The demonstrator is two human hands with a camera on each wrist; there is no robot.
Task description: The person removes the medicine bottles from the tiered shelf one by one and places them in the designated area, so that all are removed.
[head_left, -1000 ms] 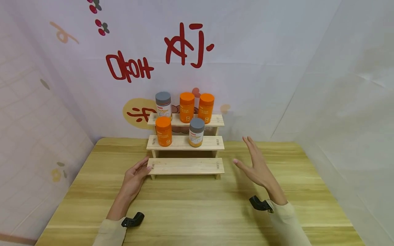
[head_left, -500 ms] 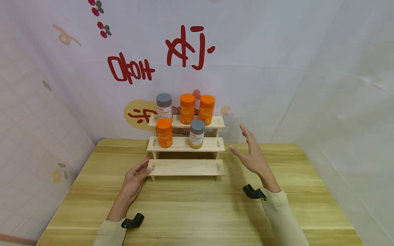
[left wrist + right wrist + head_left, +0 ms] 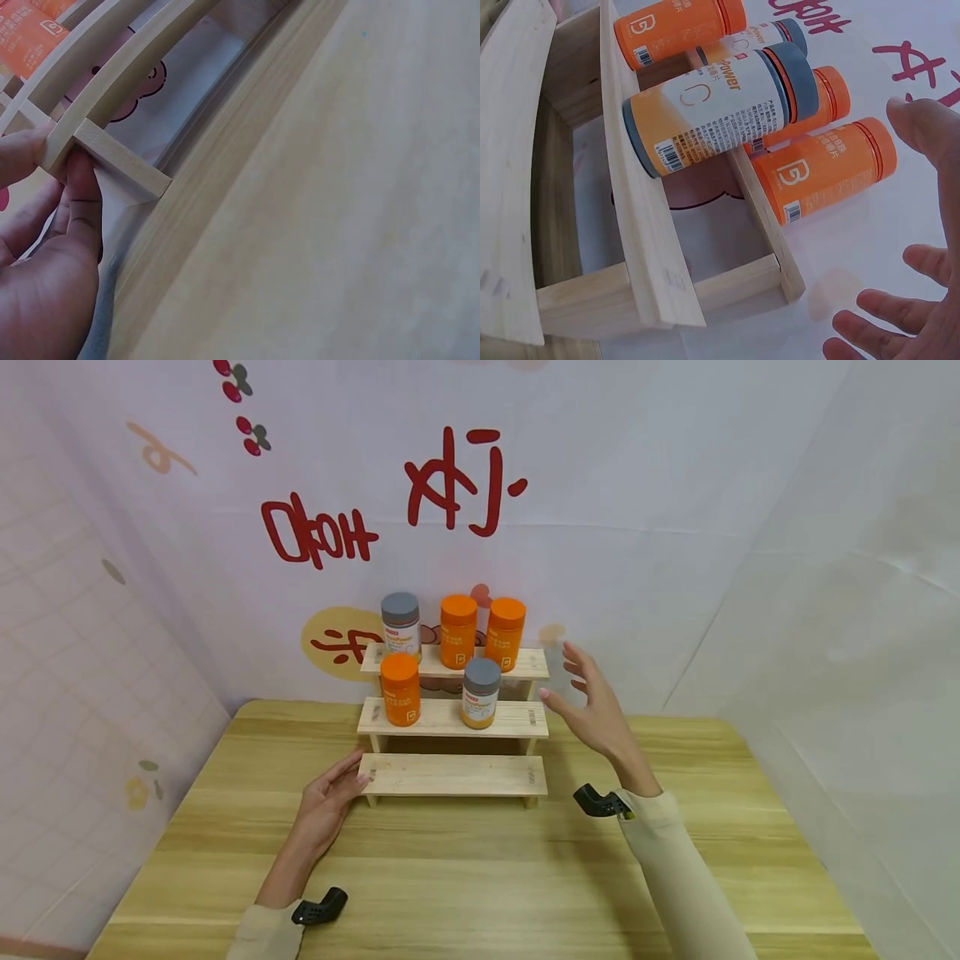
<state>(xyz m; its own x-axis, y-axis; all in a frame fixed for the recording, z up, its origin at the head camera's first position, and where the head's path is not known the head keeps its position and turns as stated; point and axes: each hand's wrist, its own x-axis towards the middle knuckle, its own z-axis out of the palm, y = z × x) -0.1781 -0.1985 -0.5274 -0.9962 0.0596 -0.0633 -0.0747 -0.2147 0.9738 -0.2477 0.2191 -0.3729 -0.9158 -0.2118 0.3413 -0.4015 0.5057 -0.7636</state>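
Two hands (image 3: 322, 810) (image 3: 600, 718), only left on shelf (image 3: 441, 718) edge

Shows yellowish wood grain across the worktop (image 3: 465, 877), bears a three-tier wooden shelf (image 3: 453, 774) toward the far edge; carries on the top tier (image 3: 534, 664), from left to right, a grey-lidded jar (image 3: 401, 628) and two orange jars (image 3: 458, 635) (image 3: 506, 637); holds on the middle tier (image 3: 441, 717) an orange jar (image 3: 401, 692) at left and a second grey-lidded jar (image 3: 480, 695) right of centre

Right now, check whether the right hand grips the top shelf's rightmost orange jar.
No; in the head view, the right hand is beside the wooden rack, its fingers apart from that orange jar.
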